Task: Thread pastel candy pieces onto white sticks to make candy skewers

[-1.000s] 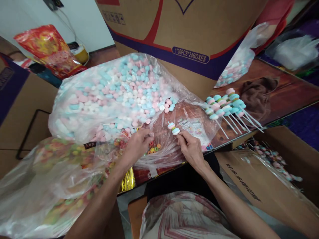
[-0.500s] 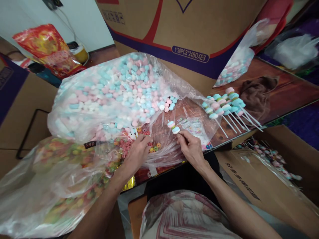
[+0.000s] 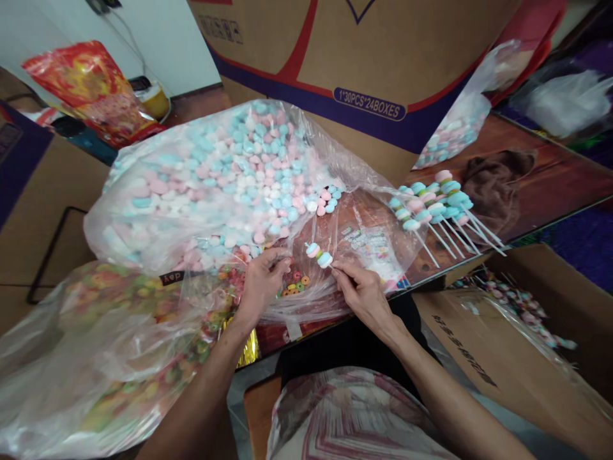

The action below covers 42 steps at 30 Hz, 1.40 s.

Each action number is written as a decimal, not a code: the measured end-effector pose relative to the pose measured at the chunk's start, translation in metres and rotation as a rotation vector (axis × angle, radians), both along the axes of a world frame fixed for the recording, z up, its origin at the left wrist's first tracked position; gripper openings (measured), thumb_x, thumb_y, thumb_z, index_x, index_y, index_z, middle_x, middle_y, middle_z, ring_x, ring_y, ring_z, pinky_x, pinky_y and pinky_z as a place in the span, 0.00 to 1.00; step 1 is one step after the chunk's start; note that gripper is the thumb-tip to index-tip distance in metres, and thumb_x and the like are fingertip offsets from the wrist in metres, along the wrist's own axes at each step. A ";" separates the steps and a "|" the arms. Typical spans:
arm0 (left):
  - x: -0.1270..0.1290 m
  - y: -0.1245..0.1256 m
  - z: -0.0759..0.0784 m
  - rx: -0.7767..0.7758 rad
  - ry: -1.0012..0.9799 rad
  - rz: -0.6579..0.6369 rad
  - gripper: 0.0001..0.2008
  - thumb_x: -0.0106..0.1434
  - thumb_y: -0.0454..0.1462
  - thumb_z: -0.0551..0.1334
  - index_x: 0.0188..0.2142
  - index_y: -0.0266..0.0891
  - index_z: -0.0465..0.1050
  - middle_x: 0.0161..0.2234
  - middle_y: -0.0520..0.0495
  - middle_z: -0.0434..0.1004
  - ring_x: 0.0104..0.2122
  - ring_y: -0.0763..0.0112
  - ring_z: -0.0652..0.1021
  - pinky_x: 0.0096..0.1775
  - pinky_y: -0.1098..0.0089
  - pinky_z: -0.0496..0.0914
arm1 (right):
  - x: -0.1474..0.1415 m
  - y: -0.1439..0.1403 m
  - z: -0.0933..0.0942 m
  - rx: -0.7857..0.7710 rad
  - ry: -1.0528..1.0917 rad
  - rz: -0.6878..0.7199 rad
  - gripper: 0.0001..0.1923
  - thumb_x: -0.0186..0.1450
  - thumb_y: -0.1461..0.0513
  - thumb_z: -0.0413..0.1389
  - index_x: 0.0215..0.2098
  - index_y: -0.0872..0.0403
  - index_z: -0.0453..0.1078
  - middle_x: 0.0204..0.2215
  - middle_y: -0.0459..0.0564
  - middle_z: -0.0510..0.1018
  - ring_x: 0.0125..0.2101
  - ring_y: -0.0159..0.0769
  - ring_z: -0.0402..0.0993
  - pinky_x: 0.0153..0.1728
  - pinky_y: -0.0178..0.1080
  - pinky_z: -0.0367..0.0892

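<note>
Two bare hands work close together at the table's near edge. The right hand (image 3: pixel 366 295) pinches the thin stick of a candy skewer (image 3: pixel 319 255), which carries a pink and a blue disc near its tip, held just above crinkled clear plastic. The left hand (image 3: pixel 261 287) has its fingertips closed together beside a small heap of colourful ring candies (image 3: pixel 293 285); whether it grips one is too small to tell. The skewer looks light, its stick thin and likely easy to snap, its discs probably brittle, so the bare lower stick seems the safest hold.

Beyond the hands, a big clear bag of pastel discs (image 3: pixel 225 179) spreads across the table. To the right lie finished skewers (image 3: pixel 438 206), sticks fanned outward, near a brown cloth (image 3: pixel 495 182). A large cardboard box (image 3: pixel 364 64) stands behind, and a bag of ring candies (image 3: pixel 96 345) slumps at left.
</note>
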<state>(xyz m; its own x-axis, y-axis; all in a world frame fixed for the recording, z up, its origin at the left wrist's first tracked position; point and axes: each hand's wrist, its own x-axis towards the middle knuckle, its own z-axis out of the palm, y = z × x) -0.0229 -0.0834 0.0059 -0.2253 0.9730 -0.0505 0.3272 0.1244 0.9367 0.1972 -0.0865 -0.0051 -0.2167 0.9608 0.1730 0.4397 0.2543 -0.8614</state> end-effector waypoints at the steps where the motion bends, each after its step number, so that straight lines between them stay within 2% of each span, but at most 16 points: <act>1: -0.002 -0.001 -0.001 0.004 0.047 -0.010 0.10 0.57 0.40 0.63 0.37 0.38 0.77 0.27 0.51 0.77 0.27 0.71 0.76 0.31 0.71 0.70 | 0.000 0.000 -0.001 0.002 -0.004 -0.007 0.14 0.70 0.59 0.52 0.43 0.53 0.79 0.23 0.47 0.77 0.24 0.35 0.72 0.29 0.35 0.66; 5: -0.005 -0.006 -0.001 0.089 0.320 -0.078 0.09 0.63 0.37 0.59 0.37 0.39 0.78 0.33 0.48 0.79 0.34 0.68 0.77 0.39 0.68 0.71 | 0.000 0.000 -0.003 -0.001 -0.019 -0.017 0.14 0.70 0.59 0.51 0.43 0.53 0.79 0.22 0.46 0.77 0.24 0.35 0.72 0.29 0.35 0.66; 9: -0.004 -0.011 0.001 0.166 0.577 -0.241 0.10 0.67 0.35 0.57 0.39 0.41 0.79 0.35 0.46 0.75 0.37 0.66 0.75 0.42 0.66 0.70 | 0.000 -0.001 -0.002 -0.004 -0.034 -0.024 0.15 0.70 0.59 0.51 0.43 0.53 0.79 0.22 0.47 0.77 0.24 0.35 0.73 0.29 0.35 0.66; 15: 0.001 -0.018 0.003 0.181 0.674 -0.409 0.08 0.67 0.35 0.59 0.40 0.42 0.79 0.34 0.48 0.69 0.38 0.66 0.72 0.40 0.68 0.68 | 0.000 0.000 -0.004 0.001 -0.055 -0.026 0.14 0.71 0.59 0.51 0.44 0.53 0.79 0.23 0.47 0.78 0.25 0.36 0.74 0.31 0.35 0.66; 20: 0.008 -0.018 0.006 0.169 0.709 -0.487 0.08 0.66 0.34 0.60 0.37 0.43 0.79 0.35 0.48 0.65 0.39 0.65 0.70 0.41 0.67 0.68 | 0.000 0.000 -0.006 -0.010 -0.062 -0.012 0.14 0.71 0.59 0.51 0.43 0.52 0.79 0.23 0.47 0.78 0.24 0.35 0.73 0.30 0.35 0.66; 24: 0.007 -0.013 0.009 0.174 0.621 -0.455 0.07 0.66 0.33 0.59 0.37 0.41 0.77 0.38 0.46 0.67 0.42 0.65 0.72 0.46 0.64 0.68 | 0.000 -0.001 -0.007 0.004 -0.072 -0.012 0.14 0.71 0.59 0.50 0.43 0.52 0.78 0.25 0.47 0.79 0.25 0.35 0.73 0.31 0.35 0.65; 29: -0.004 -0.015 0.015 0.093 0.387 -0.283 0.04 0.65 0.36 0.60 0.34 0.40 0.74 0.37 0.47 0.68 0.37 0.67 0.74 0.40 0.67 0.70 | 0.000 -0.001 -0.006 0.006 -0.079 -0.015 0.14 0.71 0.59 0.51 0.41 0.52 0.78 0.25 0.47 0.79 0.25 0.35 0.74 0.31 0.35 0.65; 36: -0.007 -0.037 0.021 0.081 0.560 -0.400 0.07 0.67 0.33 0.57 0.38 0.41 0.74 0.40 0.46 0.73 0.43 0.64 0.74 0.47 0.64 0.68 | 0.000 -0.001 -0.007 0.021 -0.054 -0.012 0.13 0.71 0.60 0.51 0.43 0.52 0.78 0.33 0.50 0.83 0.30 0.38 0.78 0.36 0.37 0.67; 42: -0.006 -0.040 0.013 0.071 0.655 -0.379 0.11 0.66 0.32 0.55 0.43 0.40 0.76 0.40 0.44 0.75 0.42 0.63 0.75 0.46 0.63 0.69 | 0.000 -0.001 -0.008 0.033 -0.051 -0.015 0.13 0.71 0.61 0.51 0.44 0.53 0.78 0.34 0.51 0.83 0.29 0.37 0.77 0.35 0.37 0.67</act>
